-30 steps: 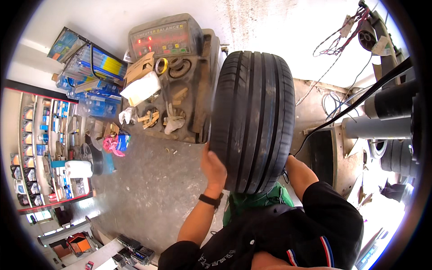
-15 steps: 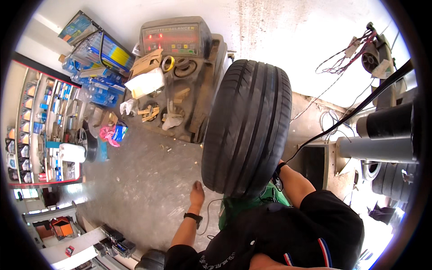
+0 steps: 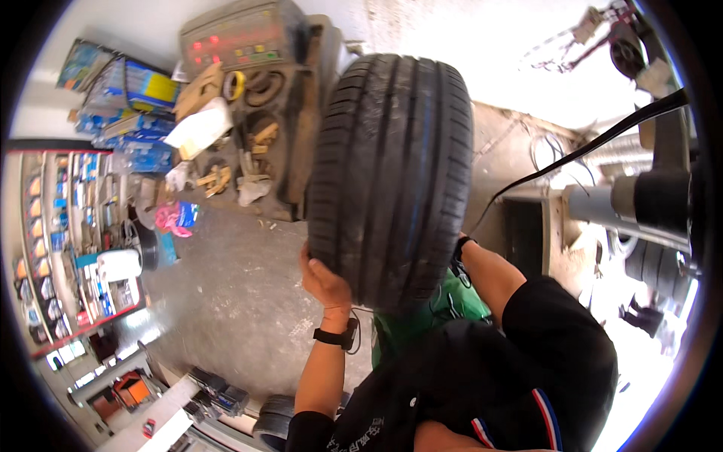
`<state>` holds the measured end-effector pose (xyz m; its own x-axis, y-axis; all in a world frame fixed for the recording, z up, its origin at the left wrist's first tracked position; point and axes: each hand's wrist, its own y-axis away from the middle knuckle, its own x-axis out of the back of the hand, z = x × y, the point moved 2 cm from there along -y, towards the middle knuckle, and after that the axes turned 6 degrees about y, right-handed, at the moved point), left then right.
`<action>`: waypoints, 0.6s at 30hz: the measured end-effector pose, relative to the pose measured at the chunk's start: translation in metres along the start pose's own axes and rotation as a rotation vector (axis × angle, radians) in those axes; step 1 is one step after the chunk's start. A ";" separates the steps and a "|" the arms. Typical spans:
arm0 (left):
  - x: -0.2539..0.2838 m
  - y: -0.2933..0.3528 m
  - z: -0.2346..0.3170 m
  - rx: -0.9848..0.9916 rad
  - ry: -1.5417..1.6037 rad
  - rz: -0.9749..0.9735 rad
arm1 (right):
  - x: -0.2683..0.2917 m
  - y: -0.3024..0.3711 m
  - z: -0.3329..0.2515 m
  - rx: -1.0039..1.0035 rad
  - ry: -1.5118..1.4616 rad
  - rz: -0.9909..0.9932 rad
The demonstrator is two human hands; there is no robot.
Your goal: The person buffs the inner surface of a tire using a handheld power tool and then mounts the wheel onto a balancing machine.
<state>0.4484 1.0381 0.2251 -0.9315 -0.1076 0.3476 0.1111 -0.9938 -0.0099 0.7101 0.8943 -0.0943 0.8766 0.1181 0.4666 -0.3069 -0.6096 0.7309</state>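
A large black car tire (image 3: 392, 188) stands upright in front of me, its grooved tread turned toward me, beside the wheel balancer. My left hand (image 3: 327, 283) is at the tire's lower left edge, with the thumb near the tread and the fingers along the left side. On the right, my right hand (image 3: 460, 248) reaches to the tire's lower right side; its fingers are hidden behind the tire. The wheel balancer (image 3: 294, 135) has a lit red display and a cluttered top. Something green (image 3: 459, 297) shows below the tire.
Yellow tape (image 3: 235, 86), a cardboard piece (image 3: 200, 92) and small weights lie on the balancer. Bottled-water packs (image 3: 143, 143) and stocked shelves (image 3: 75, 233) stand at left. A black cable (image 3: 587, 147) crosses at right near a grey cylinder (image 3: 587, 202).
My left hand has come up from beside the tire to its lower left edge. The view has shifted, so the tire and balancer appear higher and farther left.
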 end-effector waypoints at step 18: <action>-0.005 -0.058 0.009 0.160 0.075 -0.333 | 0.005 -0.009 -0.008 -0.061 -0.012 0.026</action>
<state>0.4499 1.0969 0.2325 -0.9478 0.2125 0.2376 -0.1544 -0.9582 0.2409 0.7139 0.9067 -0.0940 0.8723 0.0932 0.4800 -0.3512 -0.5637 0.7476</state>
